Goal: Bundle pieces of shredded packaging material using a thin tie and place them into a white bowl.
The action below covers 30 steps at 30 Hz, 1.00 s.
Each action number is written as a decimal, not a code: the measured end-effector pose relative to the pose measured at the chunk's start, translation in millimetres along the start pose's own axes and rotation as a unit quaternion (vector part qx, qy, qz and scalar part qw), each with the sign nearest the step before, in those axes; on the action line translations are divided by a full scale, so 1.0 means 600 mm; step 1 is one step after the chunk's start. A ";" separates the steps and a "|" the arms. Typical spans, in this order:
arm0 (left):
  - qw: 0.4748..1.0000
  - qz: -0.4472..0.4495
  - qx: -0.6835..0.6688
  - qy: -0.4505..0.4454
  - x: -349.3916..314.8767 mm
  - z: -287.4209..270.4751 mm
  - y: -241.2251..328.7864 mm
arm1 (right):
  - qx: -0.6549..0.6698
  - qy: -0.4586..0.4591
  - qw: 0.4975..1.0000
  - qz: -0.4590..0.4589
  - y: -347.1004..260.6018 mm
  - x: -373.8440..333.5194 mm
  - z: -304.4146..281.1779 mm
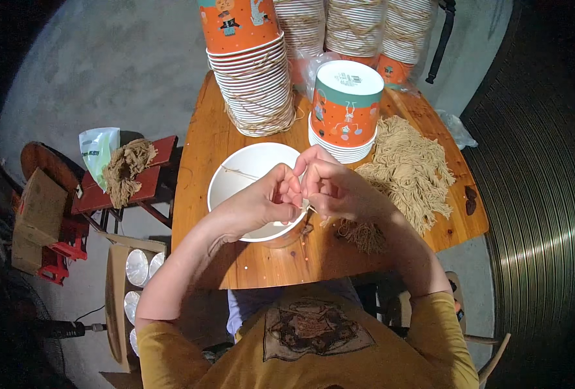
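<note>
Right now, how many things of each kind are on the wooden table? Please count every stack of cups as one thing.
Open white cup under the left hand and right hand: 1
Stacks of upside-down orange cups: 5
Piles of tan string: 1
Total: 7

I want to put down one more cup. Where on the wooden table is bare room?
Bare wood shows on the wooden table left of the white paper bucket, and along the near edge below both hands. The far side is crowded with cup stacks, the right side with string bundles.
</note>
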<state>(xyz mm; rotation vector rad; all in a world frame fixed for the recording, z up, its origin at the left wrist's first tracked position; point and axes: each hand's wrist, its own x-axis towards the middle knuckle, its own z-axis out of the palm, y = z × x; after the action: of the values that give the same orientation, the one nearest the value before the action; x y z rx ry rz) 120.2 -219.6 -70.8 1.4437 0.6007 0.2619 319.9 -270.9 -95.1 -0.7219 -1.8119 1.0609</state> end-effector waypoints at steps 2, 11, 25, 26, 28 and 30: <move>1.000 0.026 -0.003 -0.013 0.001 0.002 -0.002 | -0.025 -0.001 1.000 0.000 -0.001 -0.001 -0.005; 0.963 0.109 0.239 0.055 -0.014 0.023 0.002 | -0.068 0.039 0.997 0.008 -0.014 -0.005 -0.008; 0.953 0.129 0.265 0.068 -0.029 0.004 0.000 | -0.256 0.049 0.965 -0.006 -0.015 0.008 0.021; 0.952 0.132 0.264 0.075 -0.027 0.001 -0.001 | -0.257 0.050 0.965 -0.006 -0.010 0.009 0.024; 0.960 0.134 0.235 0.075 -0.025 -0.001 -0.001 | -0.284 0.080 0.955 -0.020 0.003 0.008 0.029; 0.952 0.152 0.247 0.095 -0.023 -0.002 0.000 | -0.256 0.074 0.964 -0.010 0.003 0.004 0.028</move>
<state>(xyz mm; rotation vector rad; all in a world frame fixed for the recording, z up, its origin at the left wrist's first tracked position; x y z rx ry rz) 108.0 -225.4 -67.8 2.0164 0.6236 0.5256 303.7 -274.3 -99.8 -1.0547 -1.9719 0.5018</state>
